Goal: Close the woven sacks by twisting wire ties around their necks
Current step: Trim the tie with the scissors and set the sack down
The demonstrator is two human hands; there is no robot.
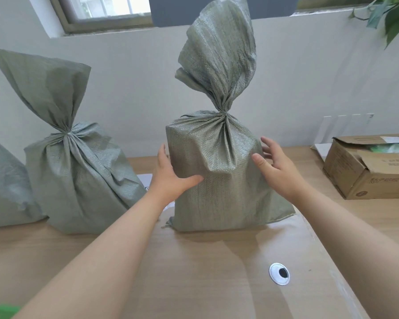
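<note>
Although its neck (pixel 222 112) is pinched tight and the mouth flares upward above it, the middle sack (pixel 219 180) shows no wire tie that can be made out at this size, so whether the twist is finished is a judgement: it looks closed. It stands upright on the desk (pixel 55 249), straight in front of the person. The left hand (pixel 171 178) lies flat against its upper left side with the thumb spread across the front, and the right hand (pixel 276 166) is spread wide at the upper right side, thumb touching the weave, fingers possibly just clear of it; neither pinches anything. The step in hand seems to be steadying or shifting this sack, and the next move would call for an even press from both sides so the tall top does not tip it. To the left a second sack (pixel 78 180), also cinched at the neck, stands near, with a third sack (pixel 2 180) just beside that, cut by the frame edge. A cardboard box (pixel 366 169) sits well apart on the right. Open desk lies toward the person, broken only by a cable grommet (pixel 279 273); the wall closes the far side.
</note>
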